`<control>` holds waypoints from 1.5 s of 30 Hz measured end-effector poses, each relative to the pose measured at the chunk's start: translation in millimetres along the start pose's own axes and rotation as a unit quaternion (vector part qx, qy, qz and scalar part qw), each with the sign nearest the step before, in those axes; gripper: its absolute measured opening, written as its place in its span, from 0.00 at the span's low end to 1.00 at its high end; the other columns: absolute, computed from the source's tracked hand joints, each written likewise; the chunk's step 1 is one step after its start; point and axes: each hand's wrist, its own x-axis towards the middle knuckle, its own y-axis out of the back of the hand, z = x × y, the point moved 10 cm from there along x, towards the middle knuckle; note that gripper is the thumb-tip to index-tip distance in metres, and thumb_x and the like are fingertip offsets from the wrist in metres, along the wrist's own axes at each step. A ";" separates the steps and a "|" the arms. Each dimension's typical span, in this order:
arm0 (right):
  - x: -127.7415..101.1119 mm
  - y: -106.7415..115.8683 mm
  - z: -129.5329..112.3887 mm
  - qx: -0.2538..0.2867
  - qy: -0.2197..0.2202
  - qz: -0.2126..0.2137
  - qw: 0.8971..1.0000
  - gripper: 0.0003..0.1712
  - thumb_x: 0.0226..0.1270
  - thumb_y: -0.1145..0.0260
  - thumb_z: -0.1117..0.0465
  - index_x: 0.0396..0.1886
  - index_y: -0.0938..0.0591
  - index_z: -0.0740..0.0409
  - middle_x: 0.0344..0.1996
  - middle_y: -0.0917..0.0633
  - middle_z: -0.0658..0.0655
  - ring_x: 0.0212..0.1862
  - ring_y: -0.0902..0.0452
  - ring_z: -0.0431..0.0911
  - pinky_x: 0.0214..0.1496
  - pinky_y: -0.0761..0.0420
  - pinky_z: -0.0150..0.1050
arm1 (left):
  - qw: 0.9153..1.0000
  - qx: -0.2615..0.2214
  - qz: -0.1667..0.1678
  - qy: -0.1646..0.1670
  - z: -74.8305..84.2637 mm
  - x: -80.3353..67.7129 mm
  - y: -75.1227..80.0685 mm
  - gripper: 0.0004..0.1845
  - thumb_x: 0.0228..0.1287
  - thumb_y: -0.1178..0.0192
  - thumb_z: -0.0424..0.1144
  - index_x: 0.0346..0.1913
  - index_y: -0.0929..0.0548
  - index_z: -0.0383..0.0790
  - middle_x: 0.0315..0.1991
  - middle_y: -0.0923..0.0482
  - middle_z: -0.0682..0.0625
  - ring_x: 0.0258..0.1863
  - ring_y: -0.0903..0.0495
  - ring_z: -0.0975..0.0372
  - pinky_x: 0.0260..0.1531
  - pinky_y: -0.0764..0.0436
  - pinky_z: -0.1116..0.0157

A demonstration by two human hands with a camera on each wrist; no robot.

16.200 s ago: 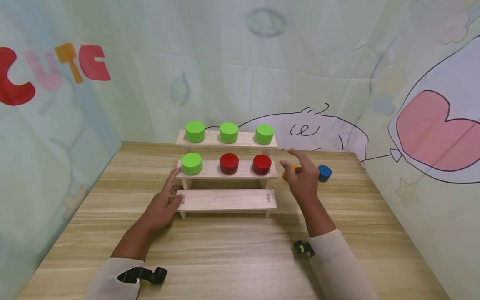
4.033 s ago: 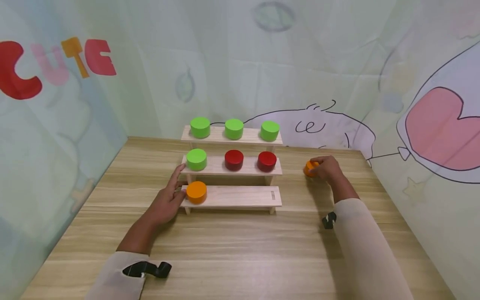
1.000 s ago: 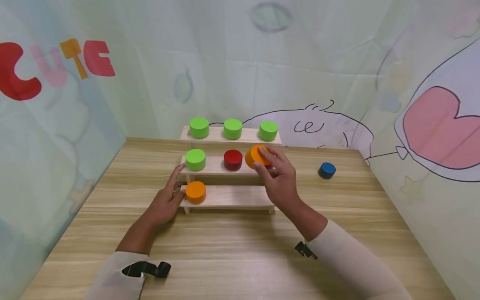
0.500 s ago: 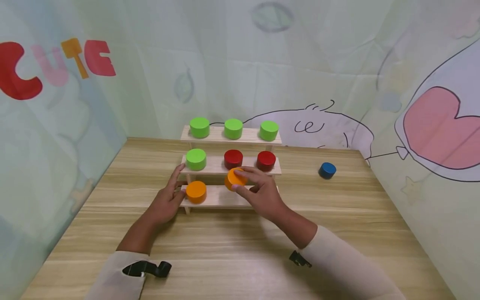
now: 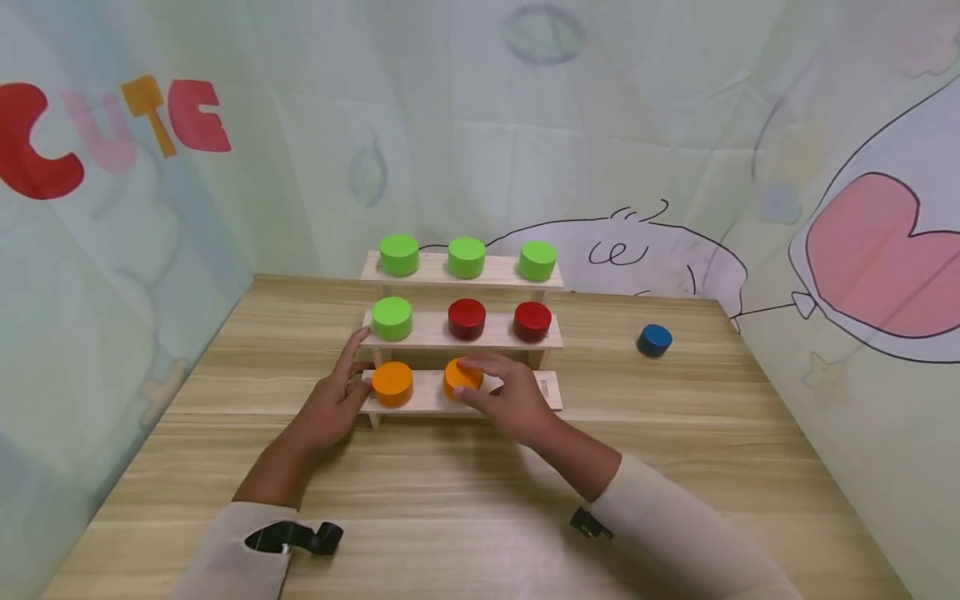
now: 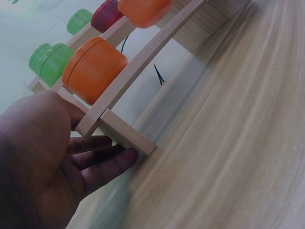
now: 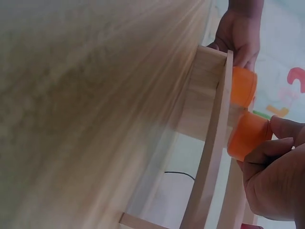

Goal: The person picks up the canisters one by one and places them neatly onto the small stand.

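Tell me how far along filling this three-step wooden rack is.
The top step holds three green blocks; the middle holds one green and two red. On the bottom step, one orange block sits at the left. The right hand holds a second orange block mid-step, left hand steadying the rack. A blue block waits on the table.

A blue disc (image 5: 655, 340) lies alone on the wooden surface (image 5: 465, 492), well right of the stand. Behind hangs a pale printed backdrop (image 5: 525, 125) with red, pink and orange letters (image 5: 112, 129) at left and a pink heart (image 5: 877, 258) at right
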 end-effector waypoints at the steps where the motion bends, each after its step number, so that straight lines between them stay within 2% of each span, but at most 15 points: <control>1: 0.7 -1.1 1.5 -0.003 -0.003 -0.001 1.000 0.26 0.69 0.21 0.64 0.67 0.11 0.53 0.68 0.13 0.55 0.70 0.17 0.53 0.47 0.13 0.34 | 1.000 0.001 0.000 0.000 -0.2 0.0 0.2 0.43 0.88 0.56 0.37 0.89 0.65 0.72 0.78 0.30 0.25 0.70 0.20 0.31 0.70 0.26 0.30; 6: 3.8 -5.6 7.1 -0.014 -0.008 -0.008 1.000 0.26 0.69 0.21 0.65 0.66 0.11 0.54 0.67 0.12 0.56 0.69 0.16 0.54 0.51 0.13 0.36 | 1.000 0.002 0.001 -0.002 -0.2 -0.2 0.3 0.43 0.88 0.55 0.37 0.90 0.65 0.71 0.78 0.30 0.25 0.69 0.19 0.31 0.70 0.25 0.31; 15: 5.4 -9.3 5.4 -0.038 0.005 -0.013 0.999 0.25 0.67 0.19 0.63 0.64 0.10 0.56 0.64 0.10 0.58 0.66 0.14 0.54 0.47 0.14 0.31 | 1.000 0.002 0.000 -0.005 1.0 0.0 0.2 0.43 0.87 0.56 0.36 0.90 0.65 0.70 0.77 0.30 0.25 0.68 0.18 0.31 0.69 0.24 0.31; 19: 4.1 -8.5 4.4 -0.038 0.006 -0.011 0.999 0.26 0.66 0.19 0.64 0.65 0.10 0.57 0.64 0.10 0.57 0.67 0.14 0.53 0.56 0.10 0.42 | 1.000 0.002 -0.001 -0.003 0.9 0.7 0.0 0.43 0.87 0.56 0.36 0.90 0.65 0.70 0.77 0.30 0.25 0.68 0.19 0.31 0.69 0.24 0.31; 22: 2.9 -7.9 2.9 -0.034 0.010 -0.012 0.999 0.28 0.66 0.18 0.63 0.66 0.11 0.58 0.64 0.10 0.57 0.68 0.15 0.54 0.67 0.13 0.51 | 1.000 0.001 -0.004 0.001 -0.3 0.7 -0.6 0.43 0.88 0.56 0.36 0.90 0.65 0.70 0.78 0.30 0.25 0.69 0.20 0.31 0.70 0.25 0.31; 26: 0.8 -4.8 0.3 -0.030 0.006 -0.007 0.999 0.30 0.65 0.17 0.62 0.67 0.12 0.58 0.65 0.10 0.57 0.71 0.17 0.55 0.76 0.21 0.55 | 1.000 0.001 -0.004 0.000 -1.6 0.7 -0.9 0.43 0.88 0.56 0.37 0.89 0.65 0.71 0.78 0.30 0.25 0.70 0.20 0.31 0.70 0.26 0.30; 29: -0.7 -1.7 -0.6 -0.030 -0.005 -0.003 1.000 0.32 0.64 0.17 0.62 0.68 0.13 0.58 0.66 0.11 0.56 0.73 0.18 0.55 0.77 0.22 0.56 | 1.000 0.003 -0.002 -0.002 -2.3 1.0 -0.4 0.43 0.88 0.56 0.37 0.89 0.65 0.72 0.78 0.30 0.26 0.69 0.19 0.31 0.70 0.25 0.30; 33: -2.7 2.0 0.6 -0.029 -0.015 0.002 0.999 0.33 0.63 0.16 0.62 0.69 0.13 0.57 0.67 0.11 0.55 0.74 0.19 0.55 0.74 0.18 0.55 | 1.000 -0.001 -0.002 -0.001 -2.3 0.6 0.4 0.43 0.88 0.56 0.37 0.89 0.65 0.73 0.78 0.30 0.26 0.69 0.19 0.32 0.70 0.26 0.30; 35: -4.4 4.5 0.8 -0.032 -0.013 0.010 0.999 0.32 0.63 0.16 0.62 0.68 0.12 0.55 0.67 0.11 0.54 0.69 0.17 0.54 0.62 0.11 0.48 | 1.000 -0.004 -0.003 0.000 -2.0 0.3 0.3 0.43 0.88 0.56 0.37 0.89 0.65 0.74 0.78 0.30 0.26 0.69 0.19 0.32 0.70 0.26 0.30; 36: -5.6 6.0 0.4 -0.034 -0.010 0.014 0.999 0.32 0.63 0.16 0.62 0.68 0.12 0.55 0.67 0.11 0.55 0.61 0.14 0.53 0.52 0.10 0.43 | 1.000 -0.006 -0.004 0.000 -1.7 0.2 0.2 0.43 0.88 0.56 0.37 0.89 0.65 0.74 0.78 0.30 0.26 0.70 0.20 0.32 0.71 0.26 0.30; 38: -9.1 10.0 -1.9 -0.046 -0.003 0.028 0.999 0.32 0.61 0.15 0.61 0.66 0.11 0.54 0.65 0.10 0.55 0.46 0.15 0.53 0.34 0.17 0.34 | 1.000 -0.008 -0.004 -0.001 -1.2 0.2 0.1 0.43 0.88 0.56 0.37 0.89 0.65 0.74 0.78 0.30 0.26 0.70 0.20 0.32 0.70 0.26 0.31; 39: -11.2 12.2 -3.8 -0.054 0.001 0.036 0.998 0.32 0.61 0.15 0.61 0.66 0.11 0.54 0.64 0.10 0.55 0.43 0.18 0.53 0.30 0.22 0.32 | 1.000 -0.007 -0.005 -0.001 -1.2 0.2 0.0 0.43 0.88 0.56 0.37 0.89 0.65 0.74 0.78 0.30 0.26 0.70 0.20 0.32 0.70 0.26 0.31; 40: -13.3 14.7 -6.1 -0.061 0.008 0.045 0.997 0.32 0.61 0.14 0.61 0.65 0.11 0.56 0.63 0.09 0.56 0.41 0.19 0.54 0.28 0.25 0.32 | 1.000 -0.007 -0.006 -0.002 -1.1 0.3 -0.2 0.43 0.88 0.56 0.37 0.89 0.65 0.74 0.78 0.30 0.26 0.70 0.20 0.32 0.70 0.26 0.31; 42: -17.9 18.8 -12.0 -0.075 0.021 0.058 0.995 0.32 0.60 0.14 0.62 0.65 0.11 0.58 0.62 0.09 0.57 0.42 0.16 0.55 0.33 0.20 0.35 | 1.000 -0.006 -0.005 -0.002 -0.8 -0.1 -0.1 0.43 0.88 0.56 0.37 0.89 0.65 0.73 0.78 0.30 0.26 0.70 0.20 0.32 0.70 0.25 0.31; 45: -24.1 25.1 -21.1 -0.087 0.036 0.072 0.993 0.32 0.61 0.15 0.62 0.66 0.12 0.59 0.63 0.09 0.57 0.62 0.13 0.55 0.48 0.10 0.46 | 1.000 -0.006 -0.004 -0.001 -0.2 -0.4 0.1 0.43 0.88 0.56 0.37 0.89 0.65 0.74 0.78 0.30 0.26 0.70 0.20 0.32 0.70 0.25 0.31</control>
